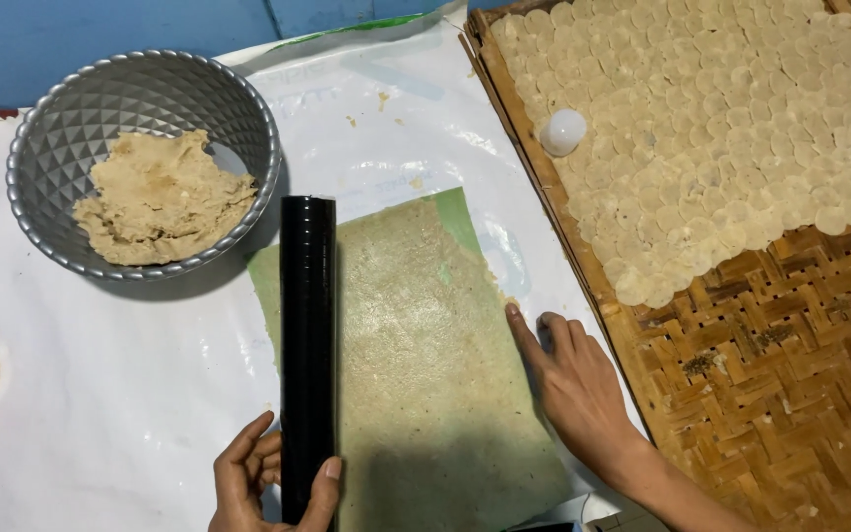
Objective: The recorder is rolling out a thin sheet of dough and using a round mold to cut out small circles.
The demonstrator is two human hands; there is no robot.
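Currently: black roller (307, 345) lying on flattened dough sheet (425, 384), both hands at the sheet.

Left hand (266, 478) grasps the near end of the roller, thumb on its right side, fingers curled round its left. Roller lies lengthwise along the sheet's left edge, touching it. Right hand (573, 379) rests loose and flat, fingers spread, fingertips on the sheet's right edge, holding nothing. Sheet sits on white plastic covering (100, 394). Silver faceted bowl (145, 163) with a dough lump (164, 197) stands just beyond the roller's far end. Woven bamboo tray (780, 374) to the right carries overlapping pale dough discs (711, 128) and a small white round cutter (563, 131).
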